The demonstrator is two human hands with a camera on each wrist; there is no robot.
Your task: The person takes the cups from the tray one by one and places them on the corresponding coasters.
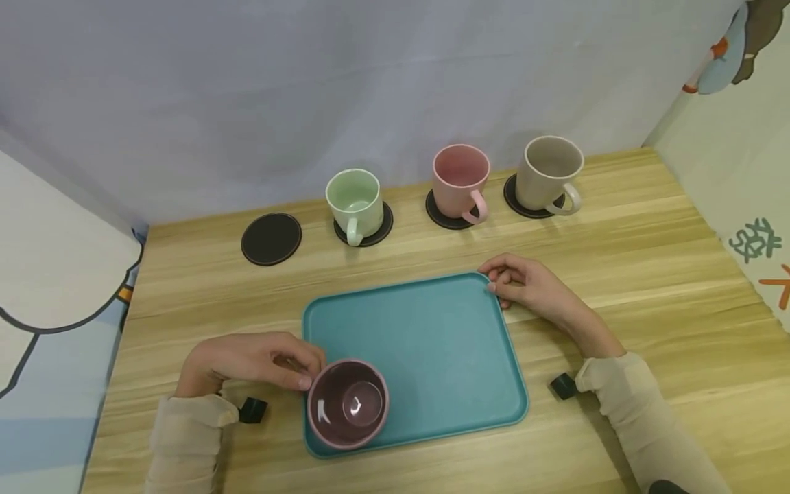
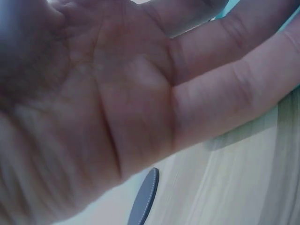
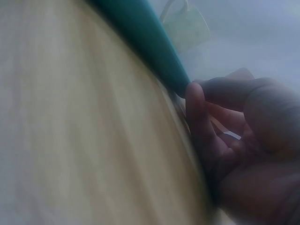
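A dark purple cup (image 1: 348, 405) with a pinkish rim stands at the near left corner of the teal tray (image 1: 420, 350). My left hand (image 1: 259, 358) pinches the cup's upper left side between thumb and fingers. Whether a handle is under those fingers is hidden. In the left wrist view, the palm and fingers (image 2: 225, 89) fill the picture and hide the cup. At the tray's far right corner, my right hand (image 1: 531, 285) pinches the rim. The right wrist view shows the thumb and a finger meeting at the tray's corner (image 3: 154, 51).
Along the back stand a green mug (image 1: 356, 202), a pink mug (image 1: 459, 182) and a beige mug (image 1: 549, 171), each on a black coaster. A bare black coaster (image 1: 271, 239) lies to their left. Behind is a pale cloth wall (image 1: 278, 103).
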